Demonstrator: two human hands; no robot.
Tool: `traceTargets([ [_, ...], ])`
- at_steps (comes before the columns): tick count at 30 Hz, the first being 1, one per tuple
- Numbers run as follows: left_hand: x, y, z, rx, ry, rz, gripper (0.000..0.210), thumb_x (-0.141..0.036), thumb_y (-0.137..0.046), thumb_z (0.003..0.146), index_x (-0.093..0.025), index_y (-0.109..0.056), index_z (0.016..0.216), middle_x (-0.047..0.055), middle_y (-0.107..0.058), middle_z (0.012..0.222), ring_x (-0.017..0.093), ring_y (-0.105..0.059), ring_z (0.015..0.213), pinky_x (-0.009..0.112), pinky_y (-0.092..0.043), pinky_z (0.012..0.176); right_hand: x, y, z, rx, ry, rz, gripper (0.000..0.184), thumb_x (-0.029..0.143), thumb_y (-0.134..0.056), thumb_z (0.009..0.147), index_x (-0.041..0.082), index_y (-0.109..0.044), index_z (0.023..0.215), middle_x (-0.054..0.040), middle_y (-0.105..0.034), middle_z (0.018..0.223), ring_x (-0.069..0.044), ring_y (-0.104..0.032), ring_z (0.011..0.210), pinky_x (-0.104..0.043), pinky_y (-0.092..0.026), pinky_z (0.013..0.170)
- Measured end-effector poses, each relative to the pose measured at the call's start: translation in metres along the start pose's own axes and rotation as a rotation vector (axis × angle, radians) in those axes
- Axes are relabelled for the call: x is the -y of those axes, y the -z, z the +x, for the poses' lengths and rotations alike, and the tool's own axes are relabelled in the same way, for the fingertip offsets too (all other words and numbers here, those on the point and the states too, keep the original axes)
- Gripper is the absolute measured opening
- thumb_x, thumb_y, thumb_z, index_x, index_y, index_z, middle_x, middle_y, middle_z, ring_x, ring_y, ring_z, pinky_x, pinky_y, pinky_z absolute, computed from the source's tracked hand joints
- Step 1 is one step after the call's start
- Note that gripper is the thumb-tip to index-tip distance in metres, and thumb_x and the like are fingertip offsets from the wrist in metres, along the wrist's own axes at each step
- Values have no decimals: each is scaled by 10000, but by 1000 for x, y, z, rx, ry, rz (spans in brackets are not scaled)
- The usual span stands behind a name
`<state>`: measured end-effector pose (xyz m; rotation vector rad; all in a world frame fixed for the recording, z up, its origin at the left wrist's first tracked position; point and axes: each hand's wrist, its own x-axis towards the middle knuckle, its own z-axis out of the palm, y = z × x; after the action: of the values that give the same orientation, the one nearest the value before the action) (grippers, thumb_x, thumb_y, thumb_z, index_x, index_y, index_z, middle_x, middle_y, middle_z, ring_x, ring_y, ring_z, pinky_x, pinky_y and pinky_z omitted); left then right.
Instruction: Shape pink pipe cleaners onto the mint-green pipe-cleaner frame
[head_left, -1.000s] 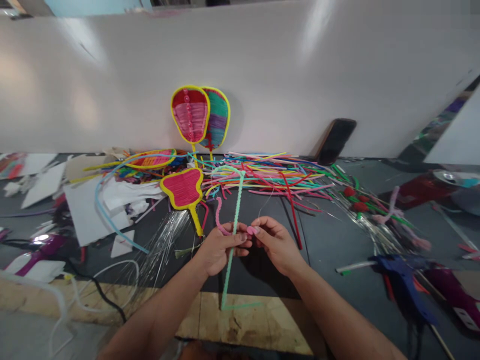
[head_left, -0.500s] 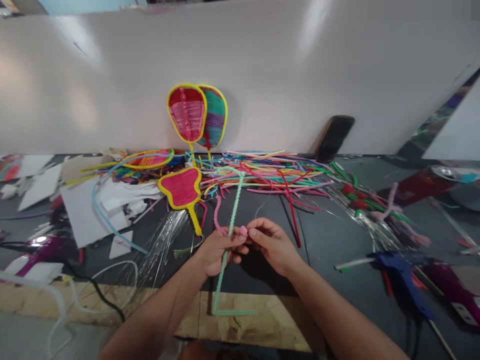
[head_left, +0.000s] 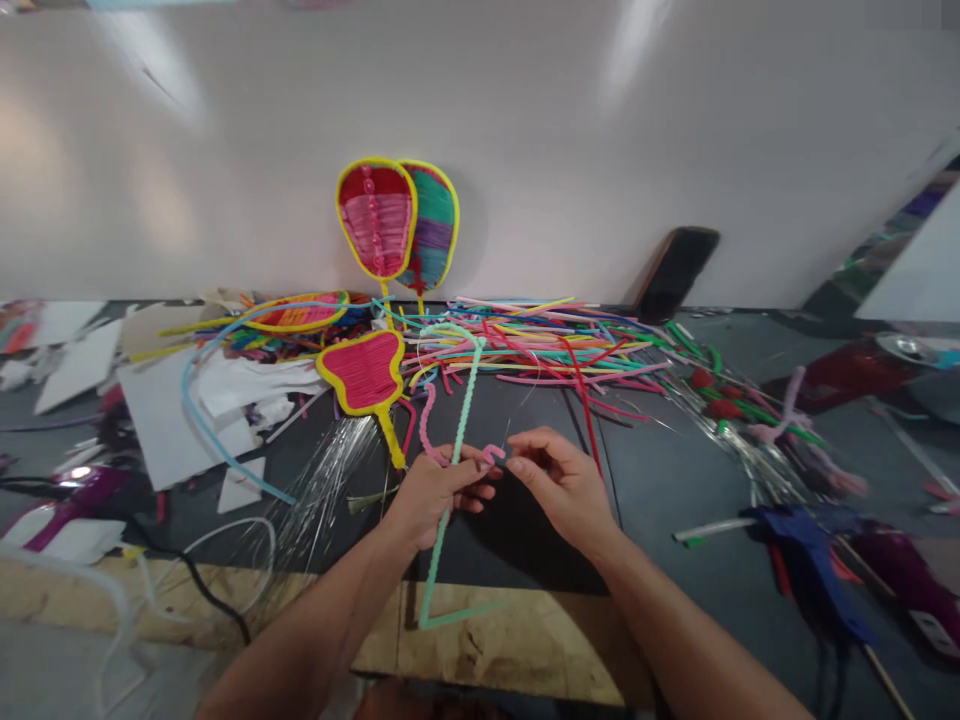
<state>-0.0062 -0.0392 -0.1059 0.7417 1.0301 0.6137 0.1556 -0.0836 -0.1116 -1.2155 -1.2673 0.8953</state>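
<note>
My left hand (head_left: 435, 492) is closed around a mint-green twisted pipe cleaner (head_left: 466, 405), which stands tilted with its lower end bent sideways. The same hand pinches a pink pipe cleaner (head_left: 427, 425). One pink part rises in a wavy curve left of the green one; a small pink hook (head_left: 493, 452) sticks out past my left fingertips. Just right of that hook is my right hand (head_left: 562, 490), its fingers curled and the thumb and index tips slightly apart. A thin wire-like line passes near its index finger.
Behind my hands lies a heap of coloured pipe cleaners (head_left: 525, 345). A pink fan shape with yellow edging (head_left: 364, 372) lies to the left; two more fans (head_left: 377, 222) lean at the panel. A phone (head_left: 677, 272), a blue glue gun (head_left: 806, 560) and a red can (head_left: 847, 375) are rightward.
My right fingers have come away from the pink end and moved slightly right. The pink end, a tight curl before, now shows as a more open hook.
</note>
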Motion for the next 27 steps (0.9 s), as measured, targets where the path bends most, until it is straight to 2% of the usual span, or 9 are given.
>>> traceTargets([
  [5,0,-1,0,-11,-35,-7,183,-259,-742,643,-131,-624,699,21,-678,638,83,-591,473,149,-441,400,2,-6,-3,2,-11,13,135,289,-650,774,227,-653,894,-20,-617,787,-142,-536,677,-274,-429,637],
  [8,-3,-2,-2,-12,25,-88,154,-218,-728,639,-135,-612,698,27,-683,631,76,-568,445,146,-420,382,-2,-6,0,-90,-156,182,140,337,-625,791,219,-641,864,-2,-592,733,-114,-494,601,-245,-402,568],
  [10,-6,-3,-4,40,95,-139,147,-193,-724,623,-133,-602,678,34,-679,605,72,-544,415,148,-403,368,-6,-6,4,-95,-259,351,166,367,-626,788,209,-636,838,12,-562,687,-91,-449,542,-224,-363,507],
  [13,-5,-3,-8,180,188,-157,150,-187,-726,601,-120,-598,641,49,-667,562,73,-521,377,157,-396,356,-10,-6,6,26,-365,556,195,367,-689,731,197,-657,821,26,-540,636,-63,-406,487,-199,-313,455],
  [16,-1,-2,-10,292,239,-134,140,-193,-719,605,-102,-615,632,69,-670,561,83,-534,368,167,-412,359,-10,-4,5,159,-437,630,238,376,-744,664,198,-687,812,37,-536,570,-49,-380,441,-182,-270,411],
  [20,7,-1,-9,361,250,-112,139,-191,-712,621,-87,-650,689,84,-682,581,94,-556,368,164,-426,358,-10,-1,2,298,-467,618,291,404,-767,623,187,-717,810,42,-541,499,-40,-372,386,-166,-222,358],
  [27,12,-4,-8,469,325,-82,181,-208,-731,596,-80,-669,709,87,-685,572,102,-566,371,162,-444,348,-12,7,4,515,-513,706,260,366,-796,581,197,-741,772,29,-619,508,-15,-321,309,-162,-160,307],
])
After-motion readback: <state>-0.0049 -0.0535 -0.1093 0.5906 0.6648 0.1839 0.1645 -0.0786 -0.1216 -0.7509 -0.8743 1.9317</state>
